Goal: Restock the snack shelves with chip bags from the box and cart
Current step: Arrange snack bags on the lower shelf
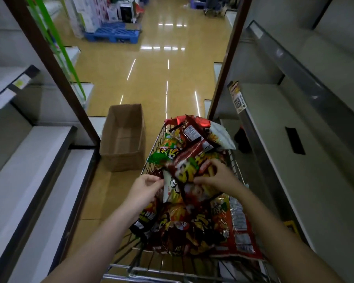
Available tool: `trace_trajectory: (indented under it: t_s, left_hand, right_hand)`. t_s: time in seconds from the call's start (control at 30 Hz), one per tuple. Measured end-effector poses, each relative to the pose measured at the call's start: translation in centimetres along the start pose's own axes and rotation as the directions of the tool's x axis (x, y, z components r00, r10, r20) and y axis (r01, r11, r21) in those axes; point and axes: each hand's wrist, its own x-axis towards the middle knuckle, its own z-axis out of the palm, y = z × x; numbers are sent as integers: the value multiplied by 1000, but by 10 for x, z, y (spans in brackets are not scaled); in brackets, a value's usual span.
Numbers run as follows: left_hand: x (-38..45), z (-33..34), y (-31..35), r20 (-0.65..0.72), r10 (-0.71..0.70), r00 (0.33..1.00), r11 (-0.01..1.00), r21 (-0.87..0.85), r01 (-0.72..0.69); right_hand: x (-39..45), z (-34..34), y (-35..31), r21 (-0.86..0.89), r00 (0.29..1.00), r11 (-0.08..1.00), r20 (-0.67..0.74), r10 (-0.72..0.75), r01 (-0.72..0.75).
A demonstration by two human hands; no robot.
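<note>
From where I watch, the restocking looks barely begun. The shelves on the left and the shelves on the right show bare boards in every tier I can see, with no chip bags on them. The cardboard box sits on the floor to the left of the cart, a little farther off, open at the top, and what I can see of its inside is empty. So I judge the box is finished with and nearly all the work lies in the cart, a wire one, heaped with chip bags from its near end to its far end. If the box did feed some shelf, that shelf is outside my view.

Both arms reach forward and down from the near edge into the middle of the heap. My left hand has its fingers curled and pinching the left edge of a bag with a white side panel. My right hand lies on a dark red bag atop the pile, fingers bent and gripping its crinkled face near the lower right corner. The two bags touch and overlap, and motion blur keeps me from telling whether the hands share one bag.

I judge the step in hand is picking a bag from the pile to carry to a shelf.
</note>
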Motion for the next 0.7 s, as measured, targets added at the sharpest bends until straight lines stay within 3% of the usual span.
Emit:
trace_trajectory:
  t_s: [0.1,0.2,0.27,0.37,0.43,0.5,0.53,0.6,0.63,0.7]
  left_hand:
    - [4,17,7,81,39,996,994,-101,-31]
    - [10,30,10,140,10,990,978,-207,20]
    - [16,32,6,66,-14,998,963,-267,31]
    - [17,19,-5,-194,-40,980,948,-318,-24]
    - [18,5,-13,-272,-38,962,948,-315,-52]
    - [21,-4,-20,-310,-39,950,945,-319,-65]
    - [21,-7,-23,-323,-48,945,940,-336,-67]
    - [19,-10,-26,-341,-40,939,935,-344,-85]
    - [18,-10,-26,-348,-36,937,935,-343,-92]
    - [17,-9,-28,-367,-35,930,935,-341,-99]
  right_hand:
    - [-7,-11,-23,250,992,968,-129,-5,37]
    - [-7,5,-39,260,996,964,-82,-35,55]
    - [-6,18,-42,263,999,964,7,-47,43]
    - [14,19,-25,275,997,958,4,-79,75]
    - [39,15,3,87,992,994,-120,-49,59]
    - [63,14,36,-264,986,964,-168,-25,-20]
    - [73,16,49,-455,993,890,-116,-26,-30]
    - [88,19,69,-771,999,637,37,36,6]
    - [93,21,74,-851,993,523,97,66,49]
    - [97,24,78,-907,981,407,163,107,106]
